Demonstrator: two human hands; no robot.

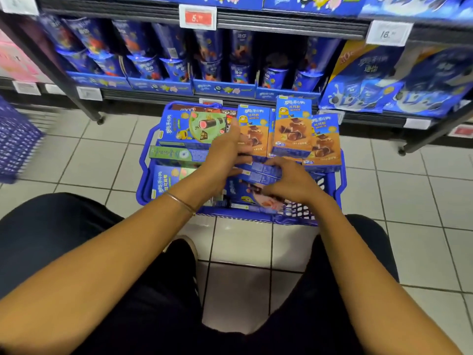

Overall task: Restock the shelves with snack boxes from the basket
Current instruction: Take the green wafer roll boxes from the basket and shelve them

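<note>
Left hand [227, 149] and right hand [289, 180] curl round a blue box [263, 172] lying in the basket [256, 217] on the floor [102, 155]; lifting it could topple the upright brown boxes [291, 126] just behind.

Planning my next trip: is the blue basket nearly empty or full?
Mostly full: the basket holds three upright brown boxes, flat green boxes and others; left hand and right hand grip a blue box.
</note>
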